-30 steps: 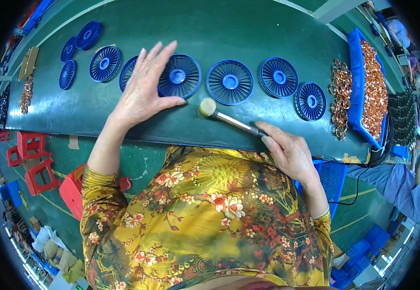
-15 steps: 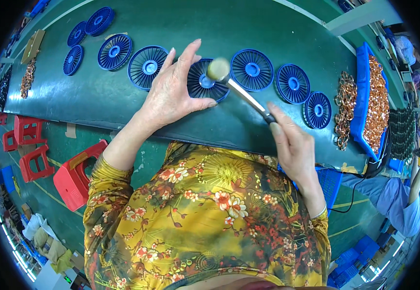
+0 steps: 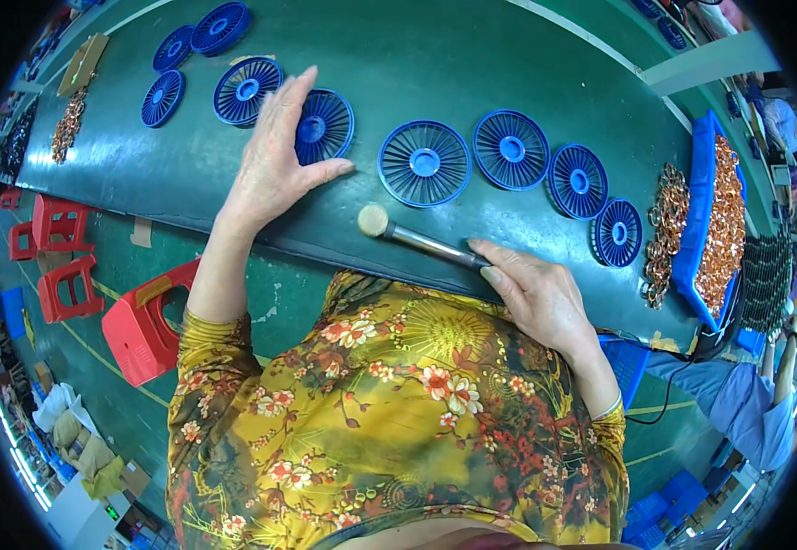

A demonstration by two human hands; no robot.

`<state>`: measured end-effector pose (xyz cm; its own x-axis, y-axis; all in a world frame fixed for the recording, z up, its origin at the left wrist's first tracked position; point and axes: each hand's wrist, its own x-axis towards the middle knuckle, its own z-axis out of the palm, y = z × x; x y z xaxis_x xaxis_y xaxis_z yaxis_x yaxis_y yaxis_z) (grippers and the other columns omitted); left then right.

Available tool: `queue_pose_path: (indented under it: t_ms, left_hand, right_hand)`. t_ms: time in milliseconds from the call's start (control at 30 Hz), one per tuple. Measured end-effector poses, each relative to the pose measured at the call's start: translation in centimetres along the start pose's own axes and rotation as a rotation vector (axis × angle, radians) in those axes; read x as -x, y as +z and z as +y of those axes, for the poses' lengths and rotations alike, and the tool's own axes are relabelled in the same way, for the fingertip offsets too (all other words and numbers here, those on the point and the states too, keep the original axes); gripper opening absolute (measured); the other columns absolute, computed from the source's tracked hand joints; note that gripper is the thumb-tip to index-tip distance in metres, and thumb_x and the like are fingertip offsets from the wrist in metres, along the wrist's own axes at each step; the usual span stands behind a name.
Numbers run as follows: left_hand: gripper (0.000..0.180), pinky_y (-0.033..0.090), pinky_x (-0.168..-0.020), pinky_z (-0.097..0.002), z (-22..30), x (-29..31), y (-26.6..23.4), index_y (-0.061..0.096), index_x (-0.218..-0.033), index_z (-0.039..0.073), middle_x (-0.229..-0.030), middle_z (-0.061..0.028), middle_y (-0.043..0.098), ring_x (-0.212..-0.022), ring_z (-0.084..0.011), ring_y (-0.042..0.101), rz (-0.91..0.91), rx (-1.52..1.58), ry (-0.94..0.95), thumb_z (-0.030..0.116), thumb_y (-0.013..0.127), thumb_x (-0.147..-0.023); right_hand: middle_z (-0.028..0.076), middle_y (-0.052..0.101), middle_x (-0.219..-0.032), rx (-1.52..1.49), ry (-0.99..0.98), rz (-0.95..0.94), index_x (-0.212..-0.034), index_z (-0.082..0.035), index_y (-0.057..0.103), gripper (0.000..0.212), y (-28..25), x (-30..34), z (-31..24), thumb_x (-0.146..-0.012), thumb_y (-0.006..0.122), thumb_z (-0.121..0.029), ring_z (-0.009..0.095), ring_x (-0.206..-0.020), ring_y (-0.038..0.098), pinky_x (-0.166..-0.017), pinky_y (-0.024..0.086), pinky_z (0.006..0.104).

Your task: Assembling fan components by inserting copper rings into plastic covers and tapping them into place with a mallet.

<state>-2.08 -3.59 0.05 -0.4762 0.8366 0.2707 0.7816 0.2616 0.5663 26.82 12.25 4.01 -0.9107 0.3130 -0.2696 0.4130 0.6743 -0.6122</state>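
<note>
My right hand grips the dark handle of a mallet, held low over the near edge of the table. Its pale round head points to the left. My left hand is open, thumb and fingers spread, beside a blue spoked fan guard that it partly covers. Between the hands, farther back, lies another blue round guard with a solid hub. To its right sit more of them, such as a guard and a smaller-looking one.
A blue tray of copper-coloured rings stands at the right, with a loose heap of rings beside it. Several guards and a cardboard box lie far left. Red stools stand on the floor. Another person is at right.
The mallet has come down and toward me, away from the guard it was over. My left hand has moved left, off that guard. The whole view has shifted slightly.
</note>
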Motion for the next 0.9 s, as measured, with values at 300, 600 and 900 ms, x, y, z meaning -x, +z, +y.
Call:
queue_pose_path:
  t_ms: [300,600,900]
  left_hand:
    - [0.108,0.042,-0.098,-0.0430,3.5,1.5,2.7,0.027,-0.142,0.010,-0.125,-0.0176,0.048,-0.114,-0.0356,0.050,0.006,0.037,0.087,0.028,0.087,-0.054]
    - [0.129,0.045,-0.094,-0.0428,2.8,2.0,3.4,0.010,-0.147,0.009,-0.119,-0.0175,0.056,-0.110,-0.0343,0.055,0.044,0.203,-0.028,0.039,0.089,-0.050]
    - [0.117,0.039,-0.100,-0.0454,3.2,1.8,3.0,0.023,-0.144,0.007,-0.129,-0.0173,0.048,-0.120,-0.0362,0.046,-0.019,0.109,0.048,0.039,0.087,-0.051]
  right_hand:
    - [0.018,0.062,-0.115,-0.352,-0.101,0.373,-0.123,-0.001,0.055,0.032,-2.1,0.3,-2.9,-0.092,0.051,-0.008,0.025,-0.097,0.065,-0.079,0.050,0.0303]
    - [0.019,0.065,-0.099,-0.136,-0.112,0.349,-0.121,-0.010,0.058,0.030,-0.7,-1.8,-2.1,-0.092,0.054,-0.015,0.037,-0.081,0.065,-0.068,0.053,0.0401]
    - [0.014,0.067,-0.094,-0.059,-0.120,0.309,-0.113,-0.010,0.061,0.036,0.6,-2.8,-0.3,-0.082,0.068,-0.028,0.031,-0.072,0.066,-0.063,0.053,0.0392]
